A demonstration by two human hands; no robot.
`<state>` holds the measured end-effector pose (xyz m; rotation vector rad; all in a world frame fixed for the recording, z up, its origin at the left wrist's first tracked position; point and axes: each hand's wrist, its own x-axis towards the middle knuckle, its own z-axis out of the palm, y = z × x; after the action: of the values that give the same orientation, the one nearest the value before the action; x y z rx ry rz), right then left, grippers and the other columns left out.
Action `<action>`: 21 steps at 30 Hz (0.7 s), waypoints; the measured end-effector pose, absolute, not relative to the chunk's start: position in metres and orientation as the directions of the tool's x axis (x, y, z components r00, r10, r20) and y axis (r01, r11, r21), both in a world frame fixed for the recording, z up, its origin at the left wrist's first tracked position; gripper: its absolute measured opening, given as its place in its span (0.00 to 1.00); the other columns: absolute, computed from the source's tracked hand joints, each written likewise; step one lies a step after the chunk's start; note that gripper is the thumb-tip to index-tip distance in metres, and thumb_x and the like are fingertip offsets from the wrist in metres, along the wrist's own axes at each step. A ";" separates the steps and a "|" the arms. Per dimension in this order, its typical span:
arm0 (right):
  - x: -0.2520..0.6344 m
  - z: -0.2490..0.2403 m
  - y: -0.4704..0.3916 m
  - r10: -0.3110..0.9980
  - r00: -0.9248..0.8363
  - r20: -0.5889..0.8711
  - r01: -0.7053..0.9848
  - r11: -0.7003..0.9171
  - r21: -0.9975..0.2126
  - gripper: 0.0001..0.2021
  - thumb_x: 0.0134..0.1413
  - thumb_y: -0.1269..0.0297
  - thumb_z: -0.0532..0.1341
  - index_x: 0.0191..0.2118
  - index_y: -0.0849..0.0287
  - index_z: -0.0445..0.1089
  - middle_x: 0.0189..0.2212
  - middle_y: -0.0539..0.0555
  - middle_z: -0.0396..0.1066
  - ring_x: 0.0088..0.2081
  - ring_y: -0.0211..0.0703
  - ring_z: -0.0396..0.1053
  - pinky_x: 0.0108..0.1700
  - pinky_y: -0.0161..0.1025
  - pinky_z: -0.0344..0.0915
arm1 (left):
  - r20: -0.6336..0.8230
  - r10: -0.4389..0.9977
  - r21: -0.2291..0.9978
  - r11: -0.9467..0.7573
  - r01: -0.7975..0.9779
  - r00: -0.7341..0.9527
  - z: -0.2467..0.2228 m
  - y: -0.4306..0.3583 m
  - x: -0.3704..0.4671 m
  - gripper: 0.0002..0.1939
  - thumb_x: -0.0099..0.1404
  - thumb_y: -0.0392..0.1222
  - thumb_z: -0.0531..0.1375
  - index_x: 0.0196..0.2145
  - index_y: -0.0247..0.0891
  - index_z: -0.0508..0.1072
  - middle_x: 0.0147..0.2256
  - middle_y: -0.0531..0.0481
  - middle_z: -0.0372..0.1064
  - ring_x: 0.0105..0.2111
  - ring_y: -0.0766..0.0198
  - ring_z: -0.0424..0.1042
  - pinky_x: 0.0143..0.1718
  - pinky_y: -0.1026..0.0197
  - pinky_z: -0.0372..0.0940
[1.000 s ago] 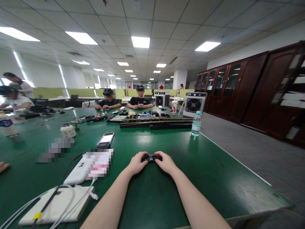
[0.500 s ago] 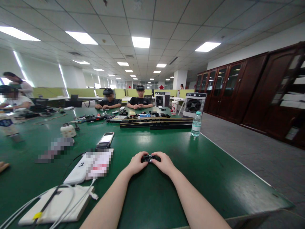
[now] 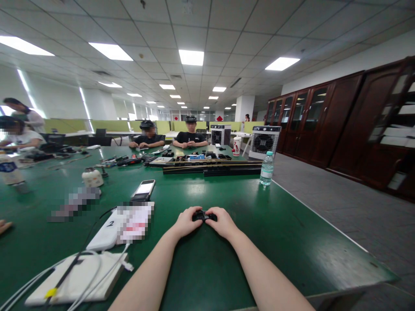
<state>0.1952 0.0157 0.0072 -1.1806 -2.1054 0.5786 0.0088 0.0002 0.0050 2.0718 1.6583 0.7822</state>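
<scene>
A small black object (image 3: 203,216) is held between my two hands, just above or on the green table (image 3: 207,268). My left hand (image 3: 188,222) has its fingers and thumb closed on the object's left end. The right end is gripped by my right hand (image 3: 221,221), thumb near and fingers behind. Its details are too small to make out.
To the left lie a phone (image 3: 143,190), a white power bank (image 3: 105,231) and a white box (image 3: 78,276) with cables. Black rails (image 3: 233,169) and a water bottle (image 3: 266,169) stand ahead. Several people sit or stand beyond; another person's hand (image 3: 4,226) shows at left.
The black object has turned slightly between my fingers, and its bright silvery part shows less. Both hands have hardly moved and keep their hold.
</scene>
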 end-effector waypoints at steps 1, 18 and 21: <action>0.195 0.008 0.015 0.865 -0.384 0.323 0.582 0.498 -0.643 0.11 0.46 0.69 0.65 0.39 0.54 0.74 0.42 0.53 0.75 0.47 0.47 0.69 0.53 0.45 0.62 | 0.190 0.969 0.599 -0.240 0.764 0.156 0.005 0.000 0.009 0.26 0.55 0.38 0.60 0.53 0.39 0.68 0.51 0.45 0.70 0.52 0.53 0.68 0.56 0.55 0.61; 0.194 0.012 0.013 0.854 -0.388 0.348 0.576 0.519 -0.632 0.09 0.50 0.69 0.62 0.39 0.54 0.73 0.43 0.53 0.74 0.48 0.48 0.67 0.52 0.45 0.61 | 0.199 0.968 0.570 -0.243 0.785 0.155 0.004 0.001 0.009 0.23 0.56 0.38 0.60 0.51 0.40 0.70 0.50 0.46 0.71 0.51 0.54 0.69 0.54 0.56 0.63; 0.195 0.015 0.013 0.856 -0.360 0.370 0.564 0.516 -0.645 0.09 0.51 0.68 0.61 0.40 0.54 0.73 0.43 0.53 0.74 0.48 0.48 0.67 0.53 0.46 0.61 | 0.185 0.971 0.565 -0.233 0.792 0.154 0.006 0.000 0.010 0.24 0.56 0.38 0.60 0.51 0.40 0.69 0.50 0.47 0.71 0.51 0.54 0.69 0.54 0.56 0.63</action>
<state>0.1953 0.0129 0.0146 -1.1533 -2.0668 0.5433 0.0097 -0.0005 0.0065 2.1024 1.6906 0.7448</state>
